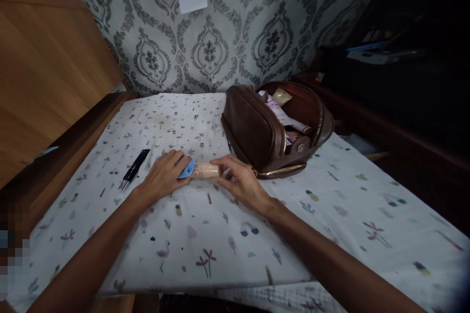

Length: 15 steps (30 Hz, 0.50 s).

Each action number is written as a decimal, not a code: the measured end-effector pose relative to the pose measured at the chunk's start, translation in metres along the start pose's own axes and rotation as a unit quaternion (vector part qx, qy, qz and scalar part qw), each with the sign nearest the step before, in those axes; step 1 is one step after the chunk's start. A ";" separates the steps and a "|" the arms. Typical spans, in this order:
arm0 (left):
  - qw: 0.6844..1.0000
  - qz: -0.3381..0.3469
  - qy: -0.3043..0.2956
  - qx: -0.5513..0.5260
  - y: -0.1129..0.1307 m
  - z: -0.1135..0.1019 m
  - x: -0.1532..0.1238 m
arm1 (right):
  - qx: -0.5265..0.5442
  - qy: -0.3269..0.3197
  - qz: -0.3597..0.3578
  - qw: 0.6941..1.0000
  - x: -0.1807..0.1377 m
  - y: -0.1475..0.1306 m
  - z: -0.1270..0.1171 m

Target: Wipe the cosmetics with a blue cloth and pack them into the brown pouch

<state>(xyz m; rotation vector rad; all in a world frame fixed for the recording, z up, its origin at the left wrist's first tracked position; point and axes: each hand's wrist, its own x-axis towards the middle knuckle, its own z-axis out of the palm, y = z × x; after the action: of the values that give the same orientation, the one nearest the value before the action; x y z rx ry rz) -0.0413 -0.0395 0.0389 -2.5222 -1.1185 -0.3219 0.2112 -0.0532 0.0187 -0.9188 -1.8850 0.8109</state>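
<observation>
Forearms (326, 259) converging, hands (165, 175) holding bottle (206, 170) (left palm down)

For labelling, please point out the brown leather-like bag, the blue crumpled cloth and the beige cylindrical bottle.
Brown leather-like bag (251, 129), head view: smooth side panel.
Blue crumpled cloth (187, 169), head view: exposed right part.
Beige cylindrical bottle (206, 170), head view: bare middle.

2 hands (167, 174) (242, 181); 1 btl (206, 170); 1 blue cloth (188, 168); 1 blk tube (136, 166); 1 brn bag (251, 129).
</observation>
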 end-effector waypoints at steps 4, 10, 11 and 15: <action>0.999 -0.008 0.022 -0.022 -0.004 0.001 -0.003 | -0.024 -0.010 -0.046 0.999 -0.001 -0.004 -0.003; 0.999 0.007 0.034 -0.012 -0.001 0.002 -0.007 | -0.022 -0.020 0.010 1.000 -0.004 -0.005 -0.002; 0.999 0.009 0.036 -0.007 -0.001 0.002 -0.007 | -0.024 -0.025 0.025 0.999 -0.004 -0.004 -0.002; 0.999 0.007 0.036 0.001 -0.001 0.002 -0.007 | -0.021 -0.026 0.061 0.998 -0.003 0.000 0.000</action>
<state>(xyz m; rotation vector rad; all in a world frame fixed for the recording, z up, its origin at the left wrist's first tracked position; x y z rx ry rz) -0.0465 -0.0425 0.0347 -2.4954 -1.0720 -0.4044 0.2123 -0.0557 0.0170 -1.0562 -1.9119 0.8791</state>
